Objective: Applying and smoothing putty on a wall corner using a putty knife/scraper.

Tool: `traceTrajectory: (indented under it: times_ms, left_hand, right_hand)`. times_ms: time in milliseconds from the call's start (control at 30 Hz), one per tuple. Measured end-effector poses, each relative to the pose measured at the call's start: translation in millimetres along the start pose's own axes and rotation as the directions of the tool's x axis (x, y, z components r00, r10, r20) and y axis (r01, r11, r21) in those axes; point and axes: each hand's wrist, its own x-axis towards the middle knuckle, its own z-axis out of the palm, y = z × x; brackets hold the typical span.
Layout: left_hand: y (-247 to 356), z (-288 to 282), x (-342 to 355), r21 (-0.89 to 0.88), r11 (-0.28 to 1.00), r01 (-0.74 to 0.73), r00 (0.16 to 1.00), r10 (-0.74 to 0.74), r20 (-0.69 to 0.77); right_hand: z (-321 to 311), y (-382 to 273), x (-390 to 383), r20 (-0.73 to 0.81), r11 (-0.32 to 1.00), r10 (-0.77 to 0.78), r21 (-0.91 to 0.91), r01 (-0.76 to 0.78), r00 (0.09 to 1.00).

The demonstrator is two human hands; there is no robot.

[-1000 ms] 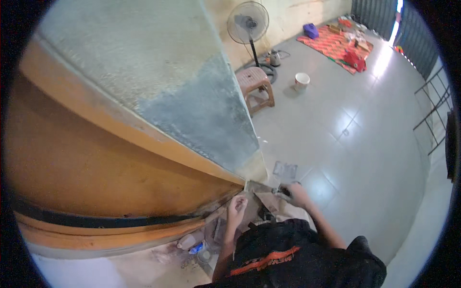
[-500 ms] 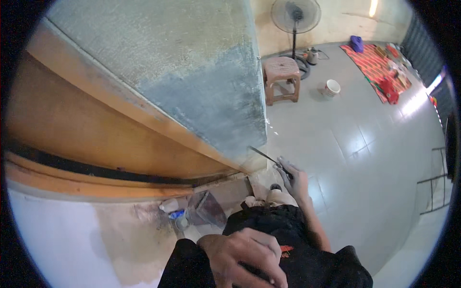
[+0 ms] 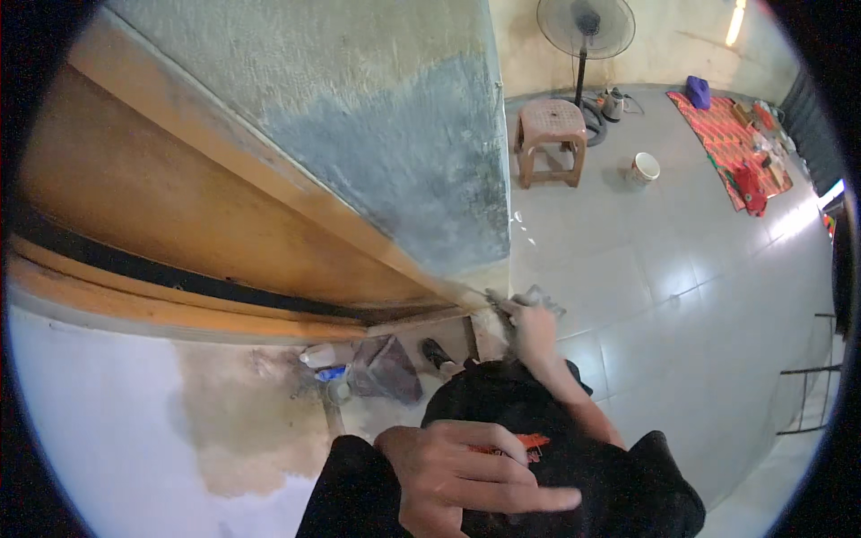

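My right hand (image 3: 534, 339) is closed and blurred by motion, beside the lower corner of the wall face. It grips a thin, flat-bladed scraper (image 3: 491, 299), whose edge points left at the pale strip under the grey patch. The grey coated patch (image 3: 408, 170) covers the lower part of the rough wall (image 3: 296, 54). In front of my dark shirt hangs my left hand (image 3: 480, 475), fingers loosely bent and apart, one stretched to the right. Nothing shows in it.
A brown plastic stool (image 3: 552, 121), a standing fan (image 3: 586, 27), a metal kettle (image 3: 613, 106) and a white bucket (image 3: 644, 169) stand on the tiled floor. Farther right lies a striped mat (image 3: 717, 134) with several items. A dark sheet (image 3: 386, 368) lies near my feet.
My right hand has turned and moved slightly left, and the scraper has come down to the wall's lower corner. A finger of my left hand has stretched rightward. The view has shifted.
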Motion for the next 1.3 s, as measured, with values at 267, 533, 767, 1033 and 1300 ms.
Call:
traceTrajectory:
  times_ms: [267, 533, 767, 1033, 1300]
  left_hand:
    - [32, -42, -3, 0.597, 0.754, 0.275, 0.891, -0.432, 0.135]
    - [-35, -64, -158, 0.048, 0.172, 0.984, 0.178, -0.94, -0.29]
    - [-39, -86, -238, 0.13, 0.017, 0.991, 0.065, -0.922, -0.381]
    - [-34, -114, -255, 0.228, 0.007, 0.974, 0.14, -0.809, -0.57]
    - [-70, -134, -286, -0.088, 0.038, 0.995, -0.007, -0.884, -0.468]
  right_hand:
    - [15, 5, -10, 0.066, 0.978, 0.151, -0.154, -0.139, 0.986]
    - [-1, -4, 5, 0.069, 0.963, 0.142, -0.24, -0.122, 0.987]
    - [-2, 1, 2, 0.042, 0.978, 0.194, -0.087, -0.19, 0.98]
    - [-29, 12, -7, -0.019, 0.991, 0.097, 0.093, -0.095, 0.995]
    - [33, 29, -13, 0.092, 0.964, 0.068, 0.25, -0.09, 0.993]
